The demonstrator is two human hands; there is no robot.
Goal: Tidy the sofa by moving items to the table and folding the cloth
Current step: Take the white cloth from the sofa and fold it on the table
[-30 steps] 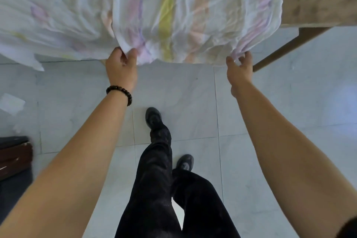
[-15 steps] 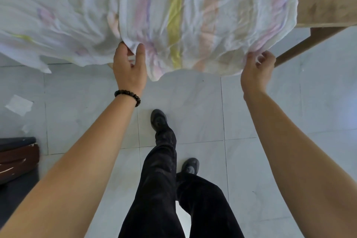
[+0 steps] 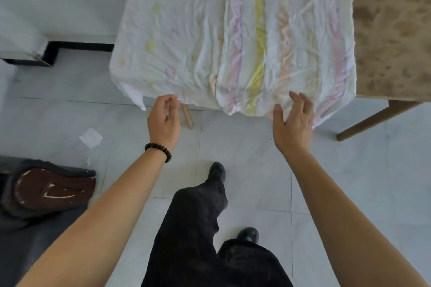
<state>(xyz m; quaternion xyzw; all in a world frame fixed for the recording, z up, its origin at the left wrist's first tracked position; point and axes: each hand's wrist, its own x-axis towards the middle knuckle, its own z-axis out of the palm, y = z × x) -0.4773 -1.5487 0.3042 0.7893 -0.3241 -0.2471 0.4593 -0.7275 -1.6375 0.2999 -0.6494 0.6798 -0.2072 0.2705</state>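
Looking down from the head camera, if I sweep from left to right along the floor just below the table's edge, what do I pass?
White paper scrap → left hand → right hand → slanted wooden table leg.

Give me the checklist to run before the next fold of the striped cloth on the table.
1. The cloth lies spread on the table: ok, open though wrinkled.
2. Its near edge is fully on the tabletop: not ok, it hangs over the front edge.
3. The left hand has a grip on the hem: cannot tell; its curled fingers are at the edge, but contact is unclear.
4. The right hand has a grip: not ok; its fingers are spread and hold nothing.
5. Bare tabletop beside the cloth: ok, on the right side.
6. Floor underfoot: ok; the paper scrap lies off to the left of the feet.
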